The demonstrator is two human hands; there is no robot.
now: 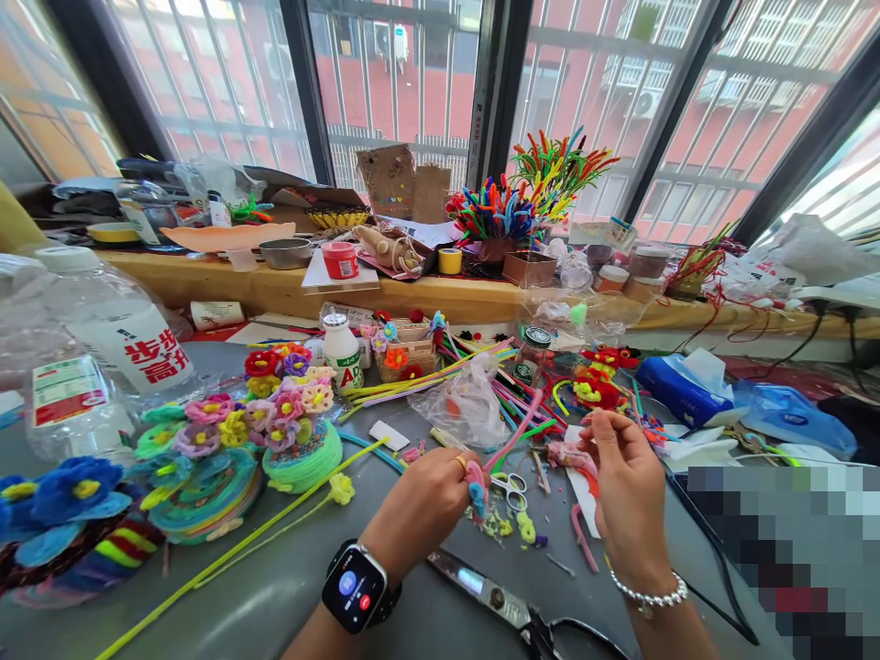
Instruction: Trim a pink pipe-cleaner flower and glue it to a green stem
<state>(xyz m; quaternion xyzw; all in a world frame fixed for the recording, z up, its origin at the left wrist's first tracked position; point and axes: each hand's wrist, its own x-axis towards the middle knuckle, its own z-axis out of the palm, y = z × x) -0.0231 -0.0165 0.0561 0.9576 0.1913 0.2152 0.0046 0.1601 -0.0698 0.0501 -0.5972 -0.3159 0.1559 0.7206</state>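
My left hand [430,490], with a ring and a smartwatch [354,587] on its wrist, is closed around a pink and blue twisted pipe cleaner [476,486]. A long pink stem [519,431] slants up and away from that piece. My right hand [627,486] is raised to the right, thumb and fingertips pinched together; whatever is between them is too small to make out. Just left of its fingers lies a pink fuzzy piece [570,456] over a white strip [584,500]. Large scissors [491,591] lie below, between my wrists, and small white-handled scissors [512,490] sit beyond my left hand.
Pipe-cleaner flowers on coiled bases [206,495] crowd the left, near plastic bottles [127,325]. A white bottle [340,353], loose pipe cleaners [412,378] and a plastic bag [471,403] stretch across the back. A blue tissue pack [684,390] lies right, below a cluttered wooden ledge [426,293].
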